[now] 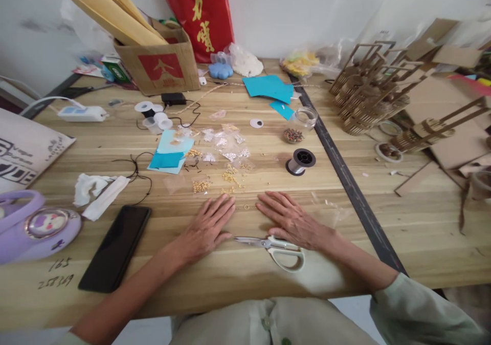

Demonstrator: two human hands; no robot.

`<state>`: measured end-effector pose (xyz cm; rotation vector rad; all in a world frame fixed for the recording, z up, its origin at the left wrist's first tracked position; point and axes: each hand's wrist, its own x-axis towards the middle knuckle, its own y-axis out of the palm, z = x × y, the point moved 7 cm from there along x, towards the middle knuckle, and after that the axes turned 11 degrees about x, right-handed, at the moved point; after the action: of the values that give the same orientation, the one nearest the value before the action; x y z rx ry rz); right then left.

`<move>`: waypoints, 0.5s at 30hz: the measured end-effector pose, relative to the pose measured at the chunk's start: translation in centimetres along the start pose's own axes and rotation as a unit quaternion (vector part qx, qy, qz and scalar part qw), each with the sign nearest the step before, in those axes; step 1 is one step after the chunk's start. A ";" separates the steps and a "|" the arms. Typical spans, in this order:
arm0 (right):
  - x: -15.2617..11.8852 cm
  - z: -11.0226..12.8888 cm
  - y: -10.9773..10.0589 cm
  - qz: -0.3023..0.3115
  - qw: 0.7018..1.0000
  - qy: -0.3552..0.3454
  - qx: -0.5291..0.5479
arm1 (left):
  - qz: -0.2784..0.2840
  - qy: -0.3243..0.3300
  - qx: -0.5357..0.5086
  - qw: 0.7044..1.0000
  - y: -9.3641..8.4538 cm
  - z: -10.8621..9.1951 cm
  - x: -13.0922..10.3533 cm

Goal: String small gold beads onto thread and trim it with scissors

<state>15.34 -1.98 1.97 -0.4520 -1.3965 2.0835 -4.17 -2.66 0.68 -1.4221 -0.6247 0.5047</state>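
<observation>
Your left hand and right hand lie palm-down on the table, fingers outstretched and only slightly parted, with the gold chain between their fingertips and the scissors beside your right thumb.

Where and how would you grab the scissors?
Probably by the near handle loop of the scissors, coming from the person's near right side. They lie flat, with that wide loop toward the person and the blades pointing left, toward the left hand. The right hand lies close against the far handle, so that side looks tighter.
</observation>
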 end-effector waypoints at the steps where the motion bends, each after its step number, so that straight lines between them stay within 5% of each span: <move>1: -0.2 0.0 0.0 0.000 1.000 0.000 -0.002 | 0.002 -0.001 0.002 1.000 0.0 0.1 -0.3; 15: -0.5 0.3 0.0 -0.023 1.000 0.014 0.014 | -0.022 -0.040 -0.008 0.999 -0.6 1.2 -2.2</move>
<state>15.53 -2.56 2.07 -0.4328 -1.3466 2.0495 -6.63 -3.28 1.16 -1.4055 -0.7250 0.5249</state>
